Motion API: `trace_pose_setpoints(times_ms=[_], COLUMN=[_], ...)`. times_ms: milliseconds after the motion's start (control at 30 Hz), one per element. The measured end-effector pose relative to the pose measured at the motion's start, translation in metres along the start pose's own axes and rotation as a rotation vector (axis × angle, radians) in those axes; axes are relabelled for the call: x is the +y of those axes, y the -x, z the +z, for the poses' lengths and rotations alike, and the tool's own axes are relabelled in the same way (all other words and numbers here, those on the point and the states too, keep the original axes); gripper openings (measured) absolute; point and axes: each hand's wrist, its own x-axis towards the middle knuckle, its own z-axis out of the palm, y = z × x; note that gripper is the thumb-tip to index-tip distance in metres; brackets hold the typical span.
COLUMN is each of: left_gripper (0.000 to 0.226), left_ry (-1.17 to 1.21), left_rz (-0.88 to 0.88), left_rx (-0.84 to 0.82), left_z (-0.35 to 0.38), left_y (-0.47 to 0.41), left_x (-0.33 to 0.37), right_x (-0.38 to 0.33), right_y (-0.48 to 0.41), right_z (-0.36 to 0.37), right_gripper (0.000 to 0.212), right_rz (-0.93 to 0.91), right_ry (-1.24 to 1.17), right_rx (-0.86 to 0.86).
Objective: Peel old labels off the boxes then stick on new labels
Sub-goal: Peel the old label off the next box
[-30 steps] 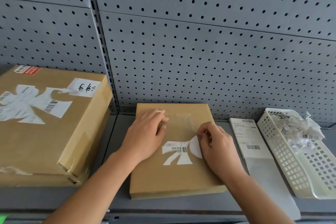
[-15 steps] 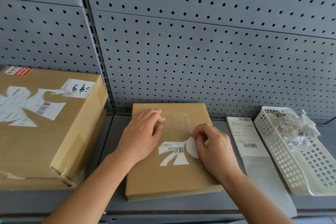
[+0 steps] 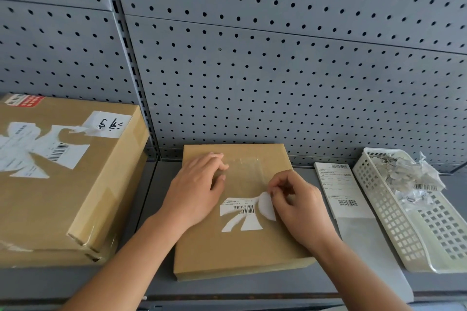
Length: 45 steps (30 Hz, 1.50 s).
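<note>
Behind the shelf, pegboard fills the far wall. No change there over the last second beyond the view drifting a little.

Large box, far left: untouched, its torn label in the same ragged shape as before. Queued for later.

Small box, centre, flat on the shelf against the pegboard: has not slid or turned.

Basket, right edge, holds crumpled peeled scraps. Nothing added. Sheet of new labels lies between basket and small box, not yet used.

Left hand: fingers laid out flat on the far-left part of the small box top, pressing it down, gripping nothing. Same spot as a second ago.

Right hand: thumb and fingers pinched on the right end of the old label. Grip held throughout.

Lifted flap: curled up off the cardboard at my fingertips, about as far raised as a second ago, perhaps slightly more. The barcode part is stuck down, split into strips.

Reading: peel is advancing slowly. The remnant likely comes off in pieces, and the new label waits until this box is bare.
</note>
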Motion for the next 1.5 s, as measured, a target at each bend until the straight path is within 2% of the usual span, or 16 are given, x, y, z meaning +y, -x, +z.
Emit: trace_pose_setpoints(times_ms=[300, 567, 800, 967, 1133, 1233, 1267, 1367, 1500], left_gripper=[0.023, 0.022, 0.022, 0.022, 0.023, 0.022, 0.022, 0.022, 0.021], left_ry=[0.01, 0.017, 0.025, 0.015, 0.0, 0.004, 0.005, 0.012, 0.009], left_rz=[0.002, -0.018, -0.019, -0.02, 0.004, 0.007, 0.007, -0.005, -0.022], left_rx=[0.0, -0.011, -0.01, -0.014, -0.01, -0.006, -0.006, -0.008, -0.015], left_z=[0.001, 0.001, 0.001, 0.0, 0.0, 0.0, 0.0, 0.0, 0.0], left_y=[0.0, 0.0, -0.001, -0.001, 0.0, 0.0, 0.0, -0.001, -0.001], left_x=[-0.001, -0.002, -0.002, -0.001, -0.002, -0.001, -0.002, -0.002, -0.001], right_x=[0.0, -0.019, -0.02, -0.016, -0.005, -0.001, -0.001, -0.006, -0.022], right_y=[0.005, 0.026, 0.029, 0.026, 0.016, 0.016, 0.018, 0.026, 0.035], right_z=[0.012, -0.005, -0.011, -0.01, -0.008, -0.005, -0.005, -0.009, -0.027], right_gripper=[0.015, 0.021, 0.022, 0.022, 0.032, 0.007, 0.006, 0.012, 0.016], right_rz=[-0.083, 0.019, 0.038, 0.073, -0.007, -0.08, -0.118, -0.154, -0.024], right_ry=[0.198, -0.031, -0.112, -0.183, 0.056, 0.182, 0.203, 0.139, -0.086], right_rx=[-0.079, -0.151, -0.22, -0.187, -0.225, -0.219, -0.224, -0.226, -0.214])
